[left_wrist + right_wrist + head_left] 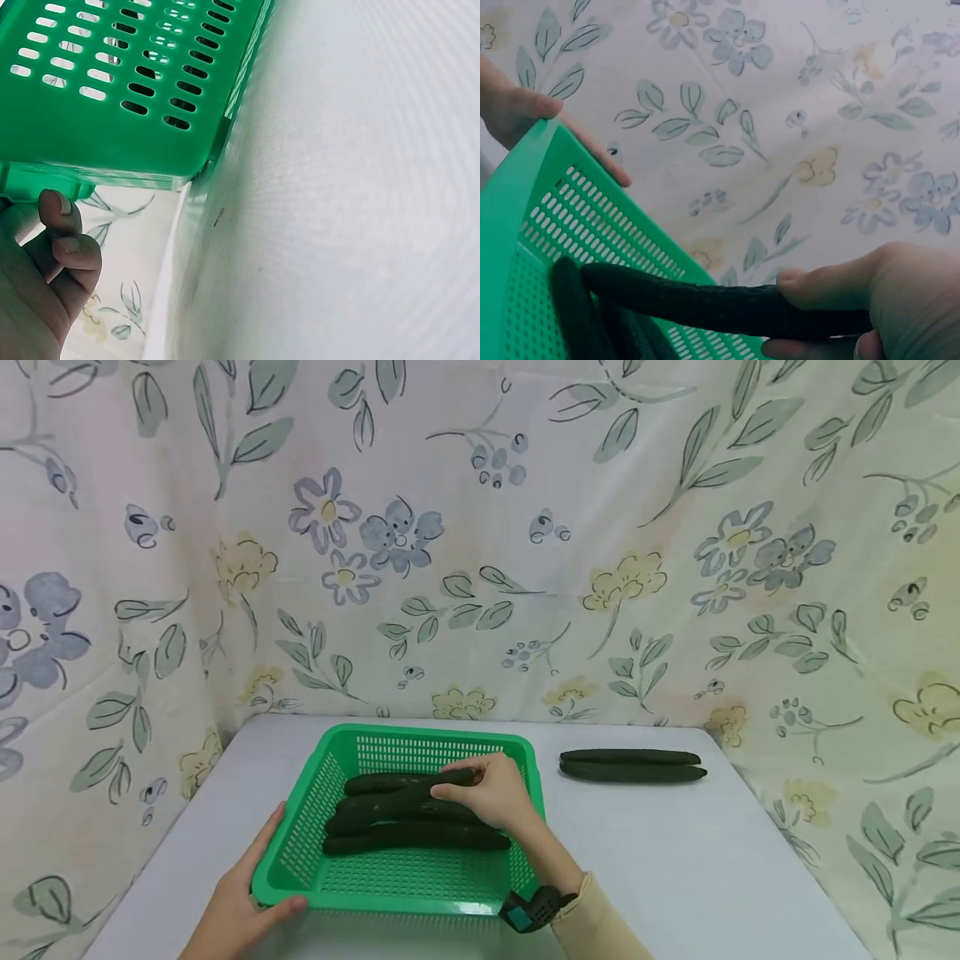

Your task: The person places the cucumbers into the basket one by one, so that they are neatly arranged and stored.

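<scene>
Cucumber [401, 800], likely firm and slick, slants inside the green basket [390, 906], its 2 o'clock end pinched in your right hand [492, 791]. Mid-length should balance better; your left hand [242, 895] grips the basket's 8 o'clock corner.

I count two cucumbers [633, 772] lying at the right of the frame. The one green basket [360, 904], lower centre, seems to have four more — three lying cucumbers [420, 837] plus one raised cucumber [397, 802] in my right hand [495, 795] — though they overlap. My two hands show, and one wrist device [534, 910], lower centre. One white table [675, 860] bears everything.
</scene>
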A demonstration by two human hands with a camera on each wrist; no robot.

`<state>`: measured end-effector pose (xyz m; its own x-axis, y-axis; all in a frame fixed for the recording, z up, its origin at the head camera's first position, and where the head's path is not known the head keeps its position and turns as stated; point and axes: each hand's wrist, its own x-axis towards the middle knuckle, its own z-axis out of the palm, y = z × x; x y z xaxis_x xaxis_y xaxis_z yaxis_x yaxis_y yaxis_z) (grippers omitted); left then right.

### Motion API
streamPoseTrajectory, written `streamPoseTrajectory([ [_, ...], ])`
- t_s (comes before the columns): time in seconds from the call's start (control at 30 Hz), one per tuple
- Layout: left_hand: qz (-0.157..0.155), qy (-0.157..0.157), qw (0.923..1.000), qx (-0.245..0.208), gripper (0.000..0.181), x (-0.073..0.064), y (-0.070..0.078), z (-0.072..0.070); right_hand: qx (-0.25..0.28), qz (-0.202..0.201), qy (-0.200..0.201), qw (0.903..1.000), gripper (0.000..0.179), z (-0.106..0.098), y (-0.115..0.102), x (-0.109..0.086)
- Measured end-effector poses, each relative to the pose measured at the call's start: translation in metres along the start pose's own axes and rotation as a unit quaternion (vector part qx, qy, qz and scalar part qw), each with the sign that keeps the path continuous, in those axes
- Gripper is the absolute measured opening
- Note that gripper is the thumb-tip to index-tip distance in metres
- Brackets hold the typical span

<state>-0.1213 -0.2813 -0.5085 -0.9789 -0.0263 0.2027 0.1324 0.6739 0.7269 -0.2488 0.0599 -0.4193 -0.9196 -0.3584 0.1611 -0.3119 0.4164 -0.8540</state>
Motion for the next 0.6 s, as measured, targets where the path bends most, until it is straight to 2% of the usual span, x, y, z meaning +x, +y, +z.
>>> streamPoseTrajectory([
  [0.1,-0.005,-0.006,1.0,-0.006,0.119,0.001,0.0,0.0,-0.011,0.016,-0.008,0.9998,0.027,-0.001,0.004,0.001],
  [0.33,-0.01,-0.005,0.9999,-0.002,0.12,0.001,-0.001,0.001,-0.044,0.103,-0.022,0.9935,0.027,-0.006,0.021,0.011],
  [0.43,-0.014,-0.005,0.9999,0.002,0.12,0.001,-0.001,0.001,-0.091,0.106,-0.029,0.9898,0.028,-0.008,0.026,0.014],
  [0.6,-0.004,0.001,1.0,0.002,0.12,0.001,0.0,0.001,-0.179,0.095,-0.053,0.9779,0.028,-0.008,0.03,0.016],
])
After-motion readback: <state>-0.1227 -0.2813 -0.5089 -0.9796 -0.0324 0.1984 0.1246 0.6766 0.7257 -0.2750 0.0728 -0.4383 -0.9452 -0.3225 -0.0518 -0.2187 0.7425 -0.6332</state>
